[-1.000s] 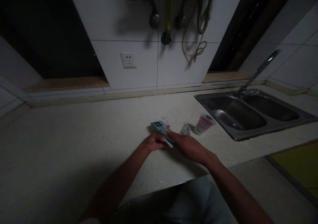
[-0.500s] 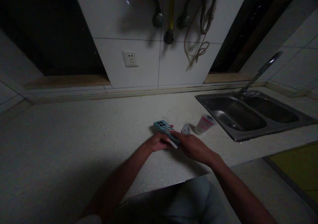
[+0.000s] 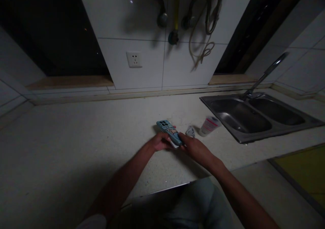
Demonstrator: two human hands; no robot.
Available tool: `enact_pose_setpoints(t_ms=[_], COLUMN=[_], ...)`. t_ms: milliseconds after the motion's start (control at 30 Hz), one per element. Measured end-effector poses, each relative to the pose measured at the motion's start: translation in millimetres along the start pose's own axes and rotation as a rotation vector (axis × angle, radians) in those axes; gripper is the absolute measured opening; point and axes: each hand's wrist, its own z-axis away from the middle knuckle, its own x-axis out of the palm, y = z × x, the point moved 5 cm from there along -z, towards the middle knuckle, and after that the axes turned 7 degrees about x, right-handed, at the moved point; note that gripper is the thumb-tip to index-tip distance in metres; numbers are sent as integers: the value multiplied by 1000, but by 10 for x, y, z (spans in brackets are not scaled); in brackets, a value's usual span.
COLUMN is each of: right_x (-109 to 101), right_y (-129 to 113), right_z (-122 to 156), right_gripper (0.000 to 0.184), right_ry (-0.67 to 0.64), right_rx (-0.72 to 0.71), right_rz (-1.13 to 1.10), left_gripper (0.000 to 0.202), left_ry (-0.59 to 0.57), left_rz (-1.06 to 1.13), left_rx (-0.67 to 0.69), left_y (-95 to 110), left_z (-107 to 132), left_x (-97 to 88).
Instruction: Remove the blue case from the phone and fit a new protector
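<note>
Fingers of my left hand [image 3: 160, 142] and right hand [image 3: 196, 149] clamp the blue-cased phone [image 3: 168, 130], tilted just above the countertop [image 3: 101, 130]. Held only by its near end, it could slip and crack, I judge.

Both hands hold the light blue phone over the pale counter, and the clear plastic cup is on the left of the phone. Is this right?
Only the side is wrong: in the head view the clear plastic cup is on the right of the light blue phone, towards the steel sink. The left hand and right hand do hold it.
</note>
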Motion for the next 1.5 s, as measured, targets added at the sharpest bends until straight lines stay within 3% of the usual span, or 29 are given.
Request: enact_pose_setpoints(t_ms=[200, 333, 433, 500, 600, 733, 833, 933, 1100, 1267, 1367, 1500], right_x=[-106, -68, -65, -84, -79, 96, 291, 470, 645, 746, 772, 724], right_y=[-55, -38, 22, 98, 260, 417, 395, 310, 165, 134, 160, 185], right_z=[64, 81, 72, 66, 79, 149, 178, 169, 135, 151, 179, 190], right_gripper=[34, 28, 26, 25, 31, 37, 38, 48, 79, 109, 103, 76], right_ry=[43, 49, 145, 256, 420, 578, 587, 560, 571, 571, 545, 466], right_rx=[-155, -102, -26, 30, 151, 344, 434, 474, 458, 450, 450, 463], right_rz=[53, 126, 34, -132, -571, -1204, -1439, -1553, -1540, -1373, -1155, -819], left_gripper=[73, 70, 68, 64, 56, 67, 67, 66, 57, 69, 70, 70], left_ry=[-28, -37, -46, -34, -58, -65, 48, 264, 640, 888, 977, 952], left_rz=[-37, -125, -229, -279, -312, -316, -374, -545, -1214, -1722, -1874, -1969], left_rx=[-159, -266, -195, -153, -173, -119, -50, 42, 171, 12, -76, -109], left_y=[-69, -93, -47, -4, 60, 234, 394, 572, 876, 1017, 1034, 961], left_z=[8, 8, -7, 1, 54, 115, 133, 161, 295, 443, 484, 451], left_x=[-17, -25, 0, 27, 103, 212, 214, 145, 32, -51, -78, -95])
